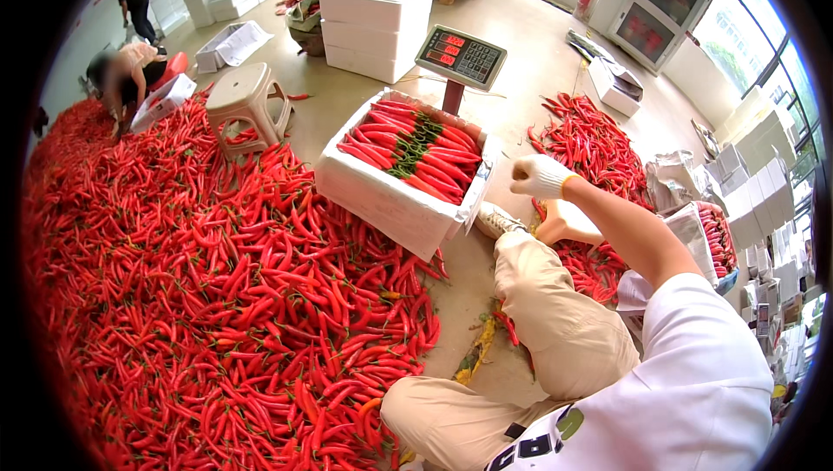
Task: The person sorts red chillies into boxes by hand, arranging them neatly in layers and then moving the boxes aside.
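Note:
My right hand [539, 177], in a white knit glove, hangs just right of a white foam box [384, 207]. Its fingers are curled, and nothing shows in them. Inside the box, red chili peppers [416, 145] lie in rows, their green stems meeting along the middle. Behind the box rises the scale display [461, 56] on a post, its red digits lit. My left hand is out of view. A wide heap of loose red chili peppers [247, 315] spreads to the left of my bent legs and up to the box.
A beige plastic stool [241, 103] stands at the heap's edge; another stool [567, 223] is beside my right leg. More peppers [595, 139] lie at right. Stacked foam boxes [374, 31] stand behind. One person [133, 70] bends over the far heap; another [135, 7] is farther back.

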The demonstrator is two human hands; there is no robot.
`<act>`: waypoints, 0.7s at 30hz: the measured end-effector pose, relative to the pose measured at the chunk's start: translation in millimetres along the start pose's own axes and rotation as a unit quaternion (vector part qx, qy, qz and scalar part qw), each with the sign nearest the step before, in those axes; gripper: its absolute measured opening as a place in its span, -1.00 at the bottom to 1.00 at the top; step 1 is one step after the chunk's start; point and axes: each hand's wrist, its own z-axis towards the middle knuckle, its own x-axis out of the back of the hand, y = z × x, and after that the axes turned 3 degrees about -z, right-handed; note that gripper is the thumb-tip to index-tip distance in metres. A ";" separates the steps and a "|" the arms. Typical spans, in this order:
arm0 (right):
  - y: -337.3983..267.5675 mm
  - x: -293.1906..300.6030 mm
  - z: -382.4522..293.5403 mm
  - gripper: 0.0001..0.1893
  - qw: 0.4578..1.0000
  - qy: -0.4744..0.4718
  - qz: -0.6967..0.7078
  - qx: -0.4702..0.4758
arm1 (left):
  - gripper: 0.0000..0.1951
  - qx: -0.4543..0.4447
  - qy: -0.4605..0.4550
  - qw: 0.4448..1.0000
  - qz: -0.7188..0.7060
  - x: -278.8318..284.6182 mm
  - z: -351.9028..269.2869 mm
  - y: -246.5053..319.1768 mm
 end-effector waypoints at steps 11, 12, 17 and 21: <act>-22.7 -25.0 -27.2 -0.60 0.997 0.019 0.075 -0.006 | -0.53 -0.078 0.027 0.987 0.135 -21.9 2.2 -40.4; -25.2 -27.4 -27.8 -0.60 0.997 0.024 0.069 0.004 | -0.52 -0.098 -0.003 0.968 0.230 -17.3 4.3 -33.0; -32.4 -2.9 -54.4 -0.58 0.999 0.006 0.036 -0.009 | -0.48 -0.202 -0.093 0.800 0.557 -2.3 -9.3 -14.6; 25.8 10.8 -118.1 -0.63 0.991 0.080 0.076 -0.079 | -0.50 -0.145 -0.079 0.882 0.441 5.7 -11.1 -21.7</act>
